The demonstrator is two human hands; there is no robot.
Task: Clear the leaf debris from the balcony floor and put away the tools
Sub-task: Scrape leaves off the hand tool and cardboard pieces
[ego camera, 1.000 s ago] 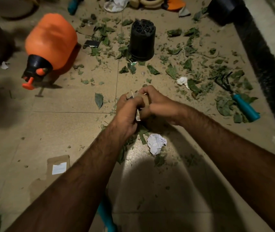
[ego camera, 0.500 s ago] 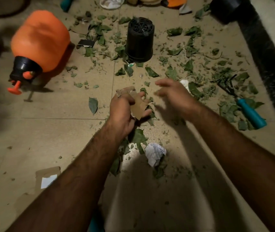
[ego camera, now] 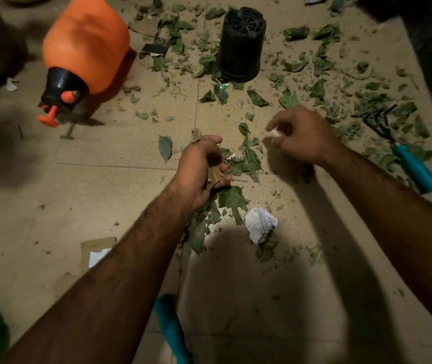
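Many torn green leaves (ego camera: pixel 232 198) strewn about, left hand (ego camera: pixel 199 169) gripping cardboard scraps (ego camera: pixel 215 175), right hand (ego camera: pixel 301 135) pinching white scrap (ego camera: pixel 274 132)

You get no readable text here — the white label (ego camera: pixel 98 257) on the cardboard scrap (ego camera: pixel 96 243) is too blurred to read.

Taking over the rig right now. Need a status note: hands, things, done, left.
Left hand grips a brown cardboard scrap. Right hand pinches a small white paper scrap.
Green leaf debris litters the tan tiled floor; teal-handled black hand rake lies on it at right.
Done: nothing put away yet.
Left: gather leaves, put away rake.
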